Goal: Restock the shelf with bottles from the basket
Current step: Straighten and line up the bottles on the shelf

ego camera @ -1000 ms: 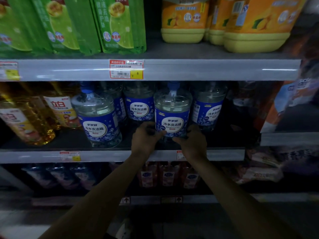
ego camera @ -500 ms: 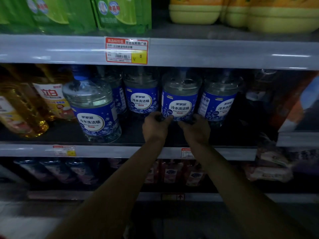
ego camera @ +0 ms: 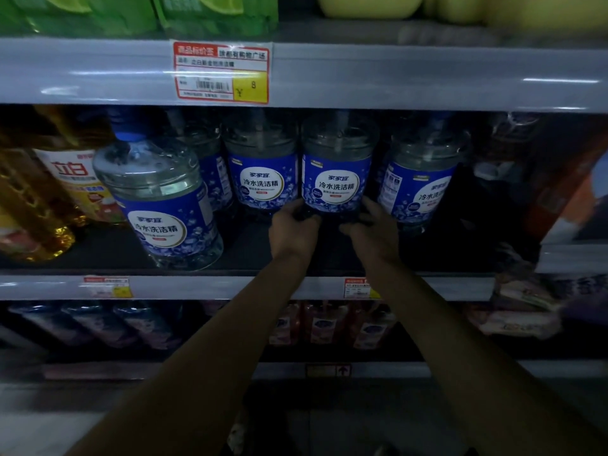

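The left hand [ego camera: 292, 230] and right hand [ego camera: 373, 227] curl round the base of a blue-labelled bottle [ego camera: 336, 179], one on each side. It stands upright between them on the shelf [ego camera: 230, 287]. A twin bottle [ego camera: 261, 179] stands just left of the left hand.

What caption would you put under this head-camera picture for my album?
Left hand and right hand hold a blue-labelled bottle at its base on the middle shelf.
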### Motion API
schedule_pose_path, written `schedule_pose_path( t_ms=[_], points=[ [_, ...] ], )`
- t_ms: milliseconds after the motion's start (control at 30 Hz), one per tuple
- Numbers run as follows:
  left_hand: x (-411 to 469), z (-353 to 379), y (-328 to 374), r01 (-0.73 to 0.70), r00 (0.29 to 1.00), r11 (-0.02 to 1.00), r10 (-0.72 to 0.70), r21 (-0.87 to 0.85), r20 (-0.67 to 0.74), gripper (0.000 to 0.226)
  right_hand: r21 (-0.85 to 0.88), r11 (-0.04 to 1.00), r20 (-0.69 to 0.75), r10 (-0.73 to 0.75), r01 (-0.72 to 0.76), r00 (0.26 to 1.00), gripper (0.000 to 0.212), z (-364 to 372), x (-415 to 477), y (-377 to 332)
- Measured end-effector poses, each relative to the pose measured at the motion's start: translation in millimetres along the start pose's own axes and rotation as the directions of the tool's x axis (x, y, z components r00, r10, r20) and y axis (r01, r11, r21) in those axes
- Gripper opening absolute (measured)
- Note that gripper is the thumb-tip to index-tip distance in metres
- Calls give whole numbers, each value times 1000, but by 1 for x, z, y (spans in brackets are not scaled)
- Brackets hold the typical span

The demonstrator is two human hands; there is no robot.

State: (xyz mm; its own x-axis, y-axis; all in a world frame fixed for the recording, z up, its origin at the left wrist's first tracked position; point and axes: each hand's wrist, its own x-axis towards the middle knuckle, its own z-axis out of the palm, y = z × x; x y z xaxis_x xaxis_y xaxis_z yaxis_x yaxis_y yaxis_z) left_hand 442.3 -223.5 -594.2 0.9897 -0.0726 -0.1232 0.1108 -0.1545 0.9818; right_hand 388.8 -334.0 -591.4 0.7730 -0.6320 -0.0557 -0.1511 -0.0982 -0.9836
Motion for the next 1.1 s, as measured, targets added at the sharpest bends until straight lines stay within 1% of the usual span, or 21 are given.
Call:
schedule_pose_path(
  t_ms=[100, 300, 567, 667, 733, 800, 933, 1000, 1100],
  points=[
    [0, 2, 1, -7, 1000, 1000, 8, -5, 17, 55, 27, 999, 29, -25, 24, 999, 76, 1, 0, 1],
    [-6, 8, 2, -61, 998, 998, 61, -7, 18, 49, 26, 999, 43, -37, 36, 998, 80, 3, 4, 5],
    [-6, 8, 2, -45, 999, 999, 45, 22, 23, 52, -5, 997, 65, -73, 73, 995, 83, 4, 5, 11],
    [-4, 3, 2, -63, 996, 997, 59, 49, 69, 52, -59, 994, 47, -90, 93, 995, 77, 2, 3, 9],
    [-5, -3, 2, -77, 992, 994, 68, 79, 106, 55, -124, 988, 14, -92, 93, 996, 67, -3, 0, 8],
    [-8, -10, 1, -102, 988, 986, 85, 134, 129, 59, -191, 974, 11, -122, 122, 992, 63, -9, -6, 8],
    [-20, -26, 1, -263, 956, 921, 209, 288, 206, 52, -334, 917, 85, -201, 218, 976, 63, -19, -20, 6],
    [-27, -36, 3, -356, 925, 861, 269, 364, 268, 51, -455, 843, 141, -251, 288, 958, 66, -27, -28, 4],
    [-38, -51, 5, -479, 876, 711, 347, 515, 336, 55, -608, 699, 225, -305, 378, 925, 70, -43, -41, 3]
  ],
)
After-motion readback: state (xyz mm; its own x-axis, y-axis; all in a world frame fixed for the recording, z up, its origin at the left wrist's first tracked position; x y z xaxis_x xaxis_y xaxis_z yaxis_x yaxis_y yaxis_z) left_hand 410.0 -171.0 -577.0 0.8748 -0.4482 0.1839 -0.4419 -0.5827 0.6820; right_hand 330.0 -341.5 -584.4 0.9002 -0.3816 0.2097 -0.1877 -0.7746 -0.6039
